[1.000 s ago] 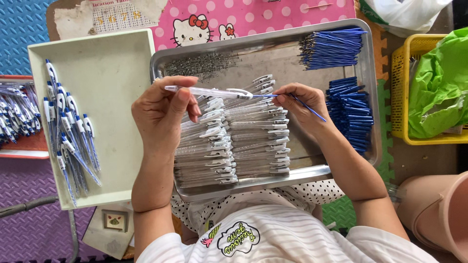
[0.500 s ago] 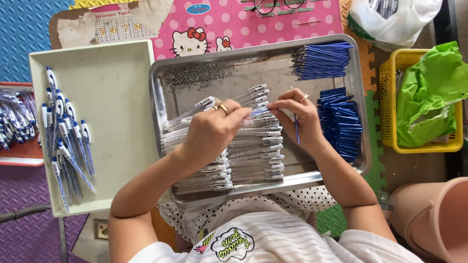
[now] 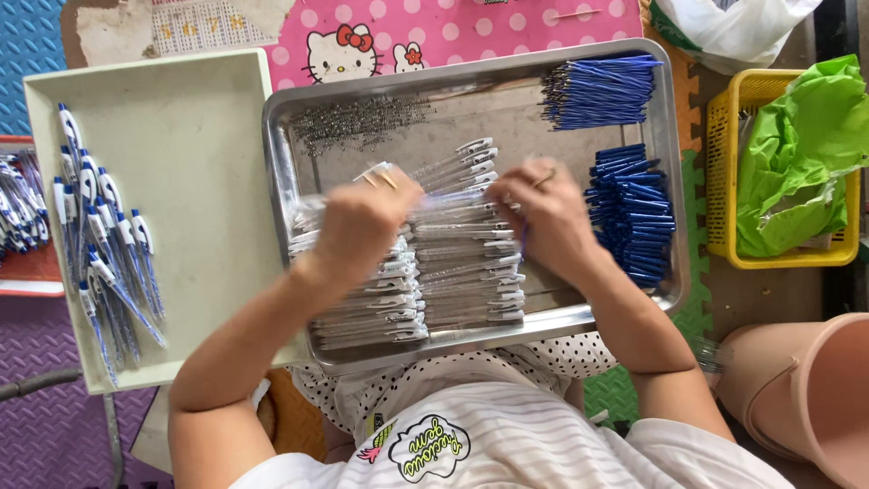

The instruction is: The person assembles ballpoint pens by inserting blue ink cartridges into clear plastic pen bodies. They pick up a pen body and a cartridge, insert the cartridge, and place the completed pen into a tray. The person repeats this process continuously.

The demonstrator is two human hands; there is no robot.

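Left hand (image 3: 362,226): it rests on the pile of clear pen tubes (image 3: 453,263) in the metal tray (image 3: 290,163). It is blurry. The fingers curl down on the tubes, but I cannot tell if they pinch one.
Right hand (image 3: 552,217): it is also down on the pile, just right of the left hand. A thin blue ink stick (image 3: 523,237) pokes out under it. I cannot tell how tight the hold is.
Pen tubes: they lie flat in two stacks in the middle of the tray. Their long side runs left to right, with the white clips at the right end.
Blue ink sticks (image 3: 634,217): one heap sits at the right side of the tray. Another heap (image 3: 597,91) sits in the far right corner. They also lie left to right.
Small springs (image 3: 362,118): they are spread in the far left part of the tray.
White tray (image 3: 181,136): it is left of the metal tray. Finished pens (image 3: 100,235) lie along its left side, their blue tips mostly pointing near.
Yellow basket (image 3: 724,199): it stands far to the right and holds a green bag (image 3: 797,154).
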